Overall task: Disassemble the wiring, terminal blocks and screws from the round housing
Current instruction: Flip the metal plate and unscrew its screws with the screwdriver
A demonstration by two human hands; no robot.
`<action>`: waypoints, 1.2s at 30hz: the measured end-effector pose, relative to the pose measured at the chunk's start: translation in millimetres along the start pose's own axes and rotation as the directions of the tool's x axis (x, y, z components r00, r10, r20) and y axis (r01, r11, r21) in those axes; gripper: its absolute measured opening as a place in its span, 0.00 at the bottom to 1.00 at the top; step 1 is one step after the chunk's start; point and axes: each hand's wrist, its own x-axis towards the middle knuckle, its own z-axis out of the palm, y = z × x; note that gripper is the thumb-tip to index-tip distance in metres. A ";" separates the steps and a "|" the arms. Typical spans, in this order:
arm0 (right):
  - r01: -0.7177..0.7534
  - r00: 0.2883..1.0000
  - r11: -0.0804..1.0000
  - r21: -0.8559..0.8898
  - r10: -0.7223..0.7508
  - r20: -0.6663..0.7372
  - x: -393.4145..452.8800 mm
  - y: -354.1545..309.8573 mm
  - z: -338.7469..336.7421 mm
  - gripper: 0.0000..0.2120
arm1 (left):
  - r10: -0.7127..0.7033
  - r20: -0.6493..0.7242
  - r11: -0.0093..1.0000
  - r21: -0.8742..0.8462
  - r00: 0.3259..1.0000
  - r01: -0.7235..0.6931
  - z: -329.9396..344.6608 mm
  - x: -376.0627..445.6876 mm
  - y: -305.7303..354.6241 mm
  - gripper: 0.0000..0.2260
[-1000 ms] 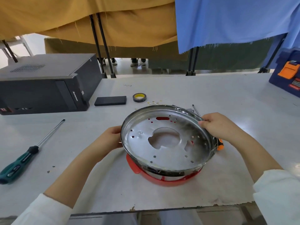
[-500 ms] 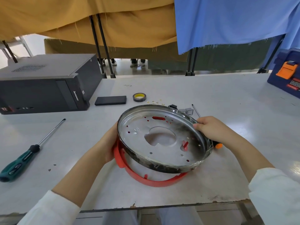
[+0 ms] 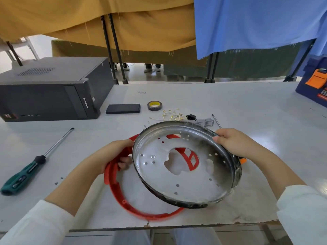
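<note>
A shiny round metal housing (image 3: 192, 184) with a large centre hole and several small holes is tilted above the table. My right hand (image 3: 230, 141) grips its far right rim. A red plastic ring (image 3: 122, 197) hangs apart from the housing on the left, and my left hand (image 3: 115, 154) holds that ring at its upper left. Part of the ring shows through the centre hole. Loose wires with brass terminals (image 3: 170, 116), a black socket (image 3: 191, 117) and grey terminal blocks (image 3: 206, 122) lie on the table behind the housing.
A green-handled screwdriver (image 3: 26, 171) lies at the left. A second screwdriver with an orange handle (image 3: 242, 160) is mostly hidden behind the housing. A black computer case (image 3: 49, 96), a black slab (image 3: 123, 108) and a tape roll (image 3: 154, 105) sit further back. The table's front edge (image 3: 159, 226) is close below.
The red ring has come off the metal housing and moved left and down with my left hand. The housing has tilted and shifted right in my right hand.
</note>
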 end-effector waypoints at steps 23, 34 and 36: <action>0.331 0.929 0.914 -0.236 -0.272 0.251 69.0 -74.8 31.0 0.12 | 0.434 0.313 0.714 0.453 0.845 -0.534 -0.6 37.7 21.6 0.23; 0.334 0.934 0.938 -0.095 -0.316 0.165 88.8 -68.4 30.7 0.08 | 0.466 0.313 0.667 0.490 0.828 -0.561 -0.6 41.3 16.6 0.19; 0.309 0.944 0.948 -0.076 -0.296 0.145 87.2 -59.3 19.1 0.11 | 0.466 0.324 0.667 0.484 0.823 -0.567 2.2 41.7 16.6 0.21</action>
